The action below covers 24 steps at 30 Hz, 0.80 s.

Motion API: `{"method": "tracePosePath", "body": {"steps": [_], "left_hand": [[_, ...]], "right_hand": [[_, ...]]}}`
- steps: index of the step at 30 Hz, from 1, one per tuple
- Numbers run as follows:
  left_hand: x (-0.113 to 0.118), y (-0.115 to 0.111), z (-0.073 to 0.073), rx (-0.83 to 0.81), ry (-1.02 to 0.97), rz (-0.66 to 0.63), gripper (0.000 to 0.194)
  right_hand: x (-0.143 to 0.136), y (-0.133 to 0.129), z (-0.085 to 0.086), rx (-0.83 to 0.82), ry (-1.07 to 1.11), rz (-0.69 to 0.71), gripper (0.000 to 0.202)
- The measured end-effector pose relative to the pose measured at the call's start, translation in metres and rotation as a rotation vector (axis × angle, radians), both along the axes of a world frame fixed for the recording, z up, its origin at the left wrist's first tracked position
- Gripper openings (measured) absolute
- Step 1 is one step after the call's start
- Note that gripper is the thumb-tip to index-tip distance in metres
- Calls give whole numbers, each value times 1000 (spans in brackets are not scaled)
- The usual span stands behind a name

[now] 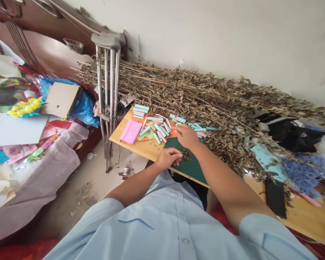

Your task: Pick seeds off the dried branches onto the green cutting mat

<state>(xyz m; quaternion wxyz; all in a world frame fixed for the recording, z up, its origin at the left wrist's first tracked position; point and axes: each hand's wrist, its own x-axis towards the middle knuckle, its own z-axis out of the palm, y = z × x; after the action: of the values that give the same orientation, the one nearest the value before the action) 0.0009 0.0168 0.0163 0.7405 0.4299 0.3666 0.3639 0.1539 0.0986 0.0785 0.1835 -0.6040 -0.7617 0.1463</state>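
Plant bits (186, 155) sit on the green mat (191, 168) just beside the pinched left hand (169, 158), the right hand (188, 136) rests half-curled near the small rolls (159, 130), either one's hold unclear, and light, steady fingers should best spare brittle pieces.

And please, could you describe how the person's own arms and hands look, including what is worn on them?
Light blue short sleeves of a matching buttoned shirt cover the upper arms. Below them, the forearms are bare. The left hand and right hand wear no gloves, and no watch shows.
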Motion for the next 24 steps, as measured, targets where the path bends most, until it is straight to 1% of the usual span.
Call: {"method": "tracePosePath", "body": {"steps": [3, 5, 7, 10, 16, 21, 24], "left_hand": [[1, -3, -1, -15, 5, -12, 44], [1, -5, 1, -23, 5, -12, 45], [0, -6, 4, -19, -1, -22, 45], [0, -7, 9, -26, -5, -35, 45], [1, -7, 9, -93, -16, -30, 48], [1, -6, 10, -87, -13, -31, 48], [1, -6, 10, -73, -14, -25, 48]], "right_hand": [[-21, 40, -3, -118, -144, 32, 35], [-29, 58, -7, -167, -211, 25, 34], [-32, 70, -11, -203, -279, 3, 32], [-33, 78, -14, -214, -349, -10, 32], [-39, 89, -17, -160, -356, 32, 34], [-46, 99, -18, -196, -410, 60, 32], [-43, 98, -15, -182, -415, 50, 32]]}}
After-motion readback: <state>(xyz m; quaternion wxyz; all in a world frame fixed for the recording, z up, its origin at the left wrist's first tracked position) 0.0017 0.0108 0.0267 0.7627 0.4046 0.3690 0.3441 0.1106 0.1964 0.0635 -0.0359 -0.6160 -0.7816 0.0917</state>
